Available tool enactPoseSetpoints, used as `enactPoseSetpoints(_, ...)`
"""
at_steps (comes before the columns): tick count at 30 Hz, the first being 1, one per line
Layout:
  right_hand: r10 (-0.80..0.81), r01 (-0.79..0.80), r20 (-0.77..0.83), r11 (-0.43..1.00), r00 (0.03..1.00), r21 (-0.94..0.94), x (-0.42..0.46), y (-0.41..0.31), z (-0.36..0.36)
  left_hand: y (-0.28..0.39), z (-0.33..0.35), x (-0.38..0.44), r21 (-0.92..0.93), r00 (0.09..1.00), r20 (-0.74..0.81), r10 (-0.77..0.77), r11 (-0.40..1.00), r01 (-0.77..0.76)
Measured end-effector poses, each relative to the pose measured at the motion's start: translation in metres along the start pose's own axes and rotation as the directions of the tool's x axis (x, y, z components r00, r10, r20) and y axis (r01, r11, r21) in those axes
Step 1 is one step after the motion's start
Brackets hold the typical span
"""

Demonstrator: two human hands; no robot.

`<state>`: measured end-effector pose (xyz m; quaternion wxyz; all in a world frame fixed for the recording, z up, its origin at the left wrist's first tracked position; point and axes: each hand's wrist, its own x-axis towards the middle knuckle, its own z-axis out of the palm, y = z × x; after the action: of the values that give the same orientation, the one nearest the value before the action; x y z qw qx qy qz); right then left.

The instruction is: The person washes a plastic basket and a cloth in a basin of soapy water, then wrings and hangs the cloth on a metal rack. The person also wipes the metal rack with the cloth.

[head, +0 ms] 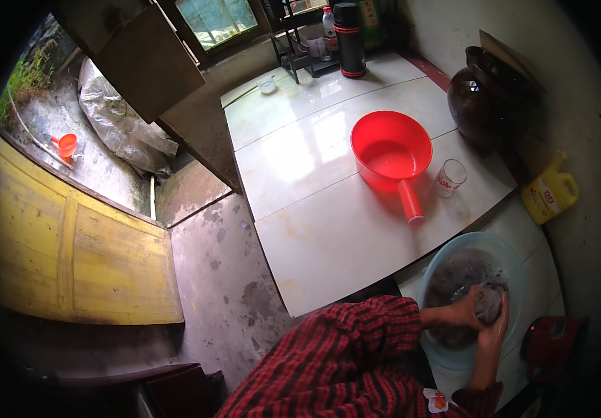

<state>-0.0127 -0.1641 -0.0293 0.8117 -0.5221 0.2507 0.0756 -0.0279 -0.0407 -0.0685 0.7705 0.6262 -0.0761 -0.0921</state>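
A pale blue plastic basin (434,353) stands at the lower right with dark, sudsy water in it. Over the water, both my hands press around a bunched wet grey cloth (489,304). My left hand (465,308) grips it from the left side, and my right hand (495,326) from the right and below. Some fingers are hidden behind the cloth. A red plastic dipper (390,151) with its handle towards me rests on the white tiled table, and a drinking glass (450,178) with a red print stands just right of it.
A yellow jug (550,193) stands above the basin, with a red and black object (552,345) below right. On the table's far part are a black thermos (350,44), a plastic bottle (328,26) and a small dish (267,85). A dark glazed jar (475,102) stands by the wall.
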Motion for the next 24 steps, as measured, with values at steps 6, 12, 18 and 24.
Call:
enactPoseSetpoints(6,-0.014,0.104,0.486,0.982,0.874,-0.16,0.017,-0.029,-0.05,0.038,-0.015,-0.003,-0.59,0.941,0.275,-0.2,0.737,0.329)
enactPoseSetpoints(12,0.049,-0.111,0.538,0.99,0.841,0.083,0.058,0.005,-0.088,0.022,0.009,-0.004,-0.806,0.811,0.498,-0.305,0.181,0.563)
enactPoseSetpoints(18,-0.016,0.041,0.524,0.999,0.851,-0.035,0.028,0.007,-0.056,0.014,0.015,-0.006,-0.783,0.734,0.622,-0.273,-0.181,0.596)
enactPoseSetpoints(24,0.111,-0.072,0.512,0.993,0.852,-0.095,0.043,-0.02,-0.031,-0.009,0.015,-0.005,-0.689,0.689,0.588,-0.424,0.184,0.701)
